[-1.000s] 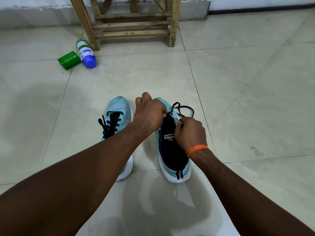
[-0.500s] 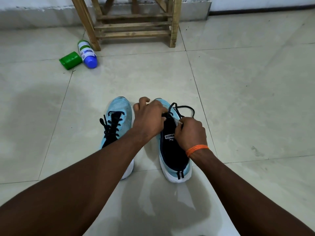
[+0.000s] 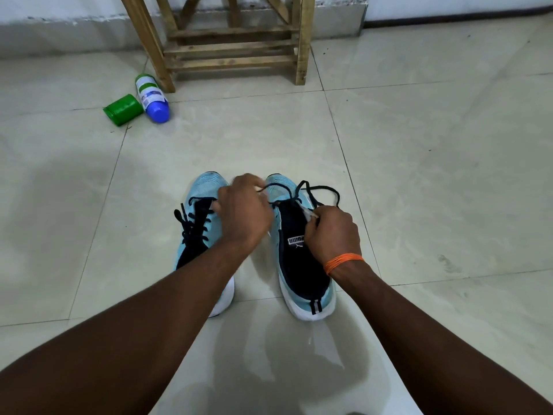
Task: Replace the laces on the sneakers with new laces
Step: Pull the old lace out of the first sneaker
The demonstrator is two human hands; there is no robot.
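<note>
Light-blue sneakers (image 3: 299, 265) have white soles, navy linings and black laces (image 3: 182, 215); the band (image 3: 344, 260) is orange, the can (image 3: 122, 109) green, the bottle (image 3: 151, 95) white and blue-capped, the stool (image 3: 233, 52) tan, the floor (image 3: 419, 175) cream.

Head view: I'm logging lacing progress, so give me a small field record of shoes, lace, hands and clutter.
left shoe: laced
right shoe: eyelets mostly bare, lace loose over its toe
left hand: curled on the lace near the toe
right hand: pinches a pale strip at the shoe's opening; what it is, unclear
clutter: green can and bottle lying by a wooden stool
</note>
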